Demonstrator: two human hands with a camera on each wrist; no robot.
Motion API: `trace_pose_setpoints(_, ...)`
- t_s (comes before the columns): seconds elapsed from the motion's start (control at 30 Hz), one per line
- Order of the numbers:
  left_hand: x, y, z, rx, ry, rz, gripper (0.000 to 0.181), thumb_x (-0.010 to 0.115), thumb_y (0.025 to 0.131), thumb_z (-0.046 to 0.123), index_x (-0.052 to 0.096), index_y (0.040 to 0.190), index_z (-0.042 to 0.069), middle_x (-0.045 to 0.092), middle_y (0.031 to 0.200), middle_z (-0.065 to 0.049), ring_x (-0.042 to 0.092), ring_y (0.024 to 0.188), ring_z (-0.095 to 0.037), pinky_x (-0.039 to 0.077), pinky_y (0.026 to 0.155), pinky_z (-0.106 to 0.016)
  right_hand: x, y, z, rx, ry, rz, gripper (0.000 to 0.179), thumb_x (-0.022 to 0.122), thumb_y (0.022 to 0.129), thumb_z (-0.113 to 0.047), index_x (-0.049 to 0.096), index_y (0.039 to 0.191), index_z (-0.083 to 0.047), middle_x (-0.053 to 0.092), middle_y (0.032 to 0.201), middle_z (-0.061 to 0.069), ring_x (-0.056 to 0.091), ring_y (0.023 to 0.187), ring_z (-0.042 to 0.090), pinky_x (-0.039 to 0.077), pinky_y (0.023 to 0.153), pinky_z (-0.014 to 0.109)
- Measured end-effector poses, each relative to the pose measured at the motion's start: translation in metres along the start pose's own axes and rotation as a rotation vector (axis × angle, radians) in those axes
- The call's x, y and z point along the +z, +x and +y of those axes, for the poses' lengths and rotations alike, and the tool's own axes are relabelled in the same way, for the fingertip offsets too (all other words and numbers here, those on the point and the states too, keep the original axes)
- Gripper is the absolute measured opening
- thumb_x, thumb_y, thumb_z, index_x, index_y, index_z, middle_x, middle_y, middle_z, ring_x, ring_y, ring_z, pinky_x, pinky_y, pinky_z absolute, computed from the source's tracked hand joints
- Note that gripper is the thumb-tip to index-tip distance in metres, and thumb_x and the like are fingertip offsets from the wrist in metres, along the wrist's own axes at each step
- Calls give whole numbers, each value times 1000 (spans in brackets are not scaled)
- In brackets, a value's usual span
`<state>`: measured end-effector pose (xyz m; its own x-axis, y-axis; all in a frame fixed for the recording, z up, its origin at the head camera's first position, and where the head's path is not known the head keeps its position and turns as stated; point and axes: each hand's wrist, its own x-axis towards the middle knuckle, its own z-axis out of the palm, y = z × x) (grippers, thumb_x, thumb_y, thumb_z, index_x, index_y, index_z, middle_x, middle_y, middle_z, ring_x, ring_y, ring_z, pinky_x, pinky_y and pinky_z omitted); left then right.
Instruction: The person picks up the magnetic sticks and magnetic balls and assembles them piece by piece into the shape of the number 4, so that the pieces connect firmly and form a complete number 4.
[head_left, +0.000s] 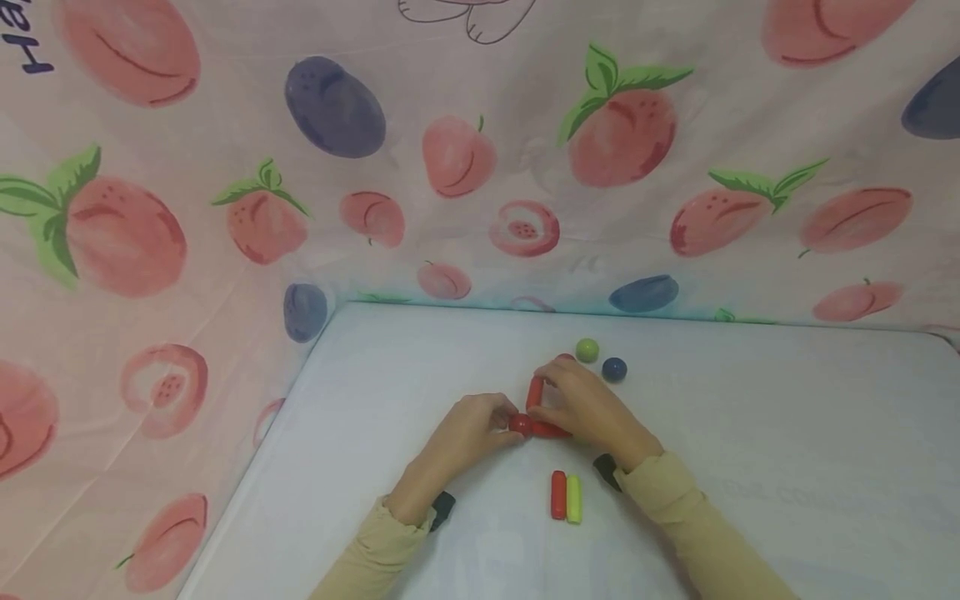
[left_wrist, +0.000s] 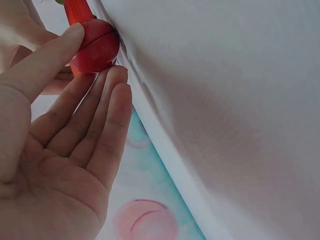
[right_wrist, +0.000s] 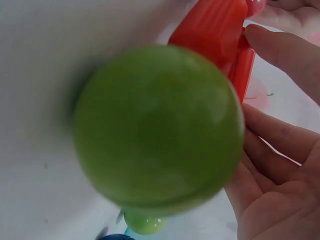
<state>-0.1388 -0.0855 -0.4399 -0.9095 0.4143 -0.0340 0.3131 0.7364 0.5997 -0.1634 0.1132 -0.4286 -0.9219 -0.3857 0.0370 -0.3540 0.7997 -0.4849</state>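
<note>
In the head view my left hand (head_left: 471, 429) pinches a shiny red ball (head_left: 521, 425) between thumb and fingertips. The left wrist view shows the thumb on one side of that ball (left_wrist: 100, 47), which meets a red rod (left_wrist: 79, 10). My right hand (head_left: 588, 404) holds a red rod (head_left: 535, 392) that slants away from the ball. A second red rod (head_left: 551, 430) runs from the ball under the right hand. Close to the right wrist camera a large green ball (right_wrist: 159, 130) covers part of the rods. Behind the right fingers a red ball (head_left: 565, 357) is partly hidden.
A green ball (head_left: 587, 350) and a dark blue ball (head_left: 614, 369) lie beyond the right hand. Nearer, a red rod (head_left: 558, 495) and a yellow rod (head_left: 573, 498) lie side by side on the white table (head_left: 390, 375). A fruit-printed cloth (head_left: 465, 92) stands behind.
</note>
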Motion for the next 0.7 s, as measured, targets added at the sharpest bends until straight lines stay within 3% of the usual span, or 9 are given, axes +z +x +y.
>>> trace_pose_setpoints(0.2, 0, 0, 0, 7, -5, 0, 26, 79, 85, 24, 72, 108, 13, 73, 96, 3, 66, 89, -10, 56, 83, -27, 4, 4, -3, -1, -3, -4, 51, 86, 78, -26, 66, 121, -6, 67, 114, 8, 60, 111, 24, 53, 97, 40)
trace_pose_setpoints(0.7, -1, 0, 1, -2, -1, -4, 29, 80, 84, 22, 72, 110, 12, 73, 98, 2, 67, 90, -11, 56, 84, -26, 7, 9, -2, -26, 5, -10, 49, 86, 78, -23, 66, 120, -7, 66, 112, 6, 61, 107, 22, 54, 95, 38)
